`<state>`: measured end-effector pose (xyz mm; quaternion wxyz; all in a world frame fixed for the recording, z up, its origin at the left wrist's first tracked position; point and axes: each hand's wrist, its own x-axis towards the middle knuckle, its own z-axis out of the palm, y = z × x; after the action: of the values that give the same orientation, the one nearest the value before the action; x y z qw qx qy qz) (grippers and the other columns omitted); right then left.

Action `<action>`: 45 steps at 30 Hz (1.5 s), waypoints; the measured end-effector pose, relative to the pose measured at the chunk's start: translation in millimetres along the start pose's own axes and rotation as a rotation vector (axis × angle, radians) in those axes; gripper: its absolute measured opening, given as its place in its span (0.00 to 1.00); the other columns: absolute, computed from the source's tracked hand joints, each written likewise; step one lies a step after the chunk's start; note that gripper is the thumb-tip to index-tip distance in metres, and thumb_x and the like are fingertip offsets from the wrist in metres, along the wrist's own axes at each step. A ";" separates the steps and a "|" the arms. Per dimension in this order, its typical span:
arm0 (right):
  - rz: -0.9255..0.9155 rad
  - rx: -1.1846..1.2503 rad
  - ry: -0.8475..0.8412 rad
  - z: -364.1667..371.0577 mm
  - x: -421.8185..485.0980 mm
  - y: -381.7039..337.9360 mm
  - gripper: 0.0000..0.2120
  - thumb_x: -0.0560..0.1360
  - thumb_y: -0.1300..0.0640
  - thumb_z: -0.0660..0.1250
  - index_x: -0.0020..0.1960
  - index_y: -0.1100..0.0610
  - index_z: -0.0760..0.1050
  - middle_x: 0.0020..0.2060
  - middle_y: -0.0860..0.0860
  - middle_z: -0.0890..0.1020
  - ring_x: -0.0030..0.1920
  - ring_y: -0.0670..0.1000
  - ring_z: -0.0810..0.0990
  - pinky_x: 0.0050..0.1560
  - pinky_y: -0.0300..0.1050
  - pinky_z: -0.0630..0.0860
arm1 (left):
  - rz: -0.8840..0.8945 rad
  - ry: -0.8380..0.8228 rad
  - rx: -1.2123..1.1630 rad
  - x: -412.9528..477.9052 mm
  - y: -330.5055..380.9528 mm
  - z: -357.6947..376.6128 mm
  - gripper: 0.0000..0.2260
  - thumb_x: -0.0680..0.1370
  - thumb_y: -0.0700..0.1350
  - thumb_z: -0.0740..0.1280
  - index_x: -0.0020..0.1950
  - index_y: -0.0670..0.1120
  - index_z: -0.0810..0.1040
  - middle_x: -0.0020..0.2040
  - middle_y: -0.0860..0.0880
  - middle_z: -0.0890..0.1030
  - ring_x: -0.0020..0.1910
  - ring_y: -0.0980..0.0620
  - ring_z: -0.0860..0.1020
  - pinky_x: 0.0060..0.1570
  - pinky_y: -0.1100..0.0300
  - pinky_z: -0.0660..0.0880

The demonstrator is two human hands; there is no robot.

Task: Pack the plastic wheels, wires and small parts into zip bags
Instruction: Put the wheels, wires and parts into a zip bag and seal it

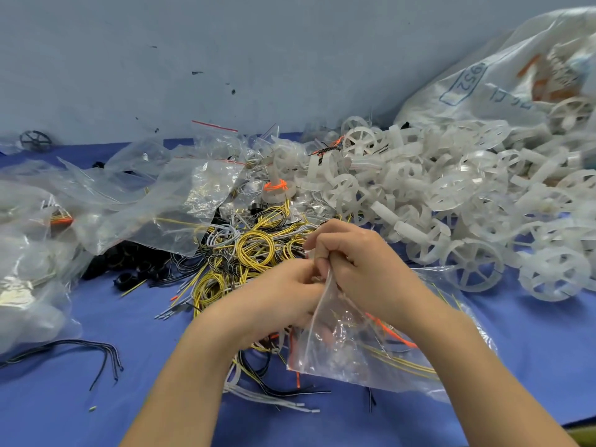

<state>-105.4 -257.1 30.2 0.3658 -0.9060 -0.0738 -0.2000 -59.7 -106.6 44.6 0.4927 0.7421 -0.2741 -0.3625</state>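
My left hand (277,295) and my right hand (358,256) meet at the centre, both pinching the top edge of a clear zip bag (361,346). The bag hangs down to the right over the blue table and holds yellow and orange wires. Behind my hands lies a tangle of coiled yellow, black and grey wires (254,250). A big heap of white plastic wheels (451,195) fills the right side. Small black ring parts (129,262) sit left of the wires.
Empty and filled clear zip bags (154,195) pile up at the left. A large white sack (516,72) leans against the wall at the far right. Loose black wires (96,353) lie on the blue table cover (96,414) at the near left.
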 end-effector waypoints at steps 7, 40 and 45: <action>0.003 -0.109 -0.024 6.9 -4.0 1.1 0.16 0.71 0.62 0.53 0.31 0.44 0.69 0.47 0.45 0.79 0.52 0.49 0.76 0.51 0.49 0.72 | 0.094 0.492 -0.131 -14.7 -21.8 -53.1 0.09 0.82 0.47 0.62 0.53 0.47 0.81 0.41 0.46 0.85 0.29 0.51 0.79 0.25 0.63 0.74; -0.138 -0.449 -0.217 19.6 -23.1 -17.4 0.10 0.70 0.63 0.73 0.39 0.48 0.82 0.56 0.45 0.80 0.62 0.52 0.71 0.61 0.47 0.61 | -0.429 0.989 0.784 -16.0 -108.3 -120.8 0.17 0.77 0.52 0.63 0.61 0.43 0.75 0.57 0.31 0.72 0.53 0.33 0.73 0.52 0.45 0.71; -0.113 -0.313 -0.094 8.9 -21.5 -14.8 0.12 0.70 0.68 0.67 0.35 0.53 0.78 0.55 0.47 0.81 0.59 0.54 0.73 0.60 0.53 0.68 | -0.421 0.965 0.825 -16.3 -105.5 -118.7 0.16 0.78 0.52 0.63 0.60 0.44 0.74 0.58 0.35 0.70 0.48 0.34 0.75 0.49 0.47 0.71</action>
<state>-126.3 -240.0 24.8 0.2043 -0.9547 -0.1097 -0.1865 31.8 7.5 -19.2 0.1548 0.9863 0.0114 0.0561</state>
